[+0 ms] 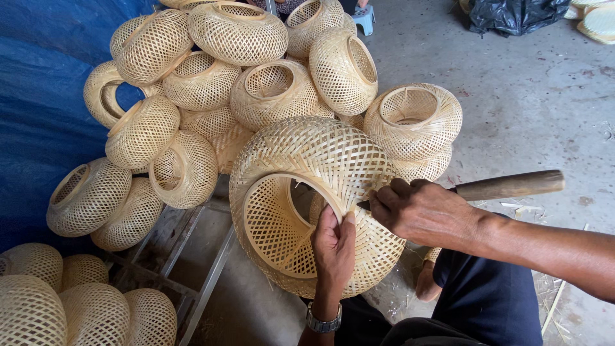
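Woven bamboo shade (307,160), frame centre: left hand (333,247) gripped its inner rim to steady it; right hand (419,211) closed on a wooden-handled knife (509,186), blade at the weave.

Woven basket (314,192) lies before basket pile (237,83) (tarp (38,96) left).

Your left hand (333,247), wristwatch (322,320) below it, grips the rim of a large woven bamboo basket (307,160) resting against your lap. Your right hand (419,208) holds a wooden-handled tool (509,185) against the weave. Behind: a heap of finished baskets (237,70), blue tarp (38,96), metal frame (205,282), concrete floor (538,96), black bag (512,14).
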